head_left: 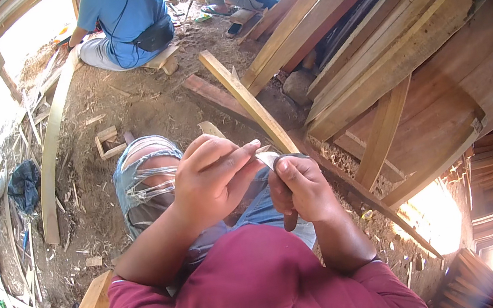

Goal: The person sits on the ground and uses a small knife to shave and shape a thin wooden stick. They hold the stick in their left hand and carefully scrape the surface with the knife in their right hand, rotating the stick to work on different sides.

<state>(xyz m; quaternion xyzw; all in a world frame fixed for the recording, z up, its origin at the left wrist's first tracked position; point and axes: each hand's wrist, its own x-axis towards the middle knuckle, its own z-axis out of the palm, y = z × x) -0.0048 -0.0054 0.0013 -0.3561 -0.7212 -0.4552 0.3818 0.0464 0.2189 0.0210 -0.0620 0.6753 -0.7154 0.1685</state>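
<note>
My right hand [299, 189] is closed round the handle of a knife, with the handle's brown end [291, 220] sticking out below the fist. The short pale blade [268, 159] points up and to the left, toward my other hand. My left hand [211, 175] is closed, its thumb and fingers pinched beside the blade tip. A small pale sliver [263, 149] shows at those fingertips; what it is I cannot make out. Beyond the left knuckles a light wood piece [210, 129] juts out, partly hidden. Both hands are above my lap, over torn jeans [143, 183].
Two people in blue shirts [138, 19] sit low ahead. A squared beam [248, 102] slants just beyond my hands. Stacked planks [401, 32] lean at the right. A long curved strip [55, 149] and a small wooden frame [108, 142] lie at the left among shavings.
</note>
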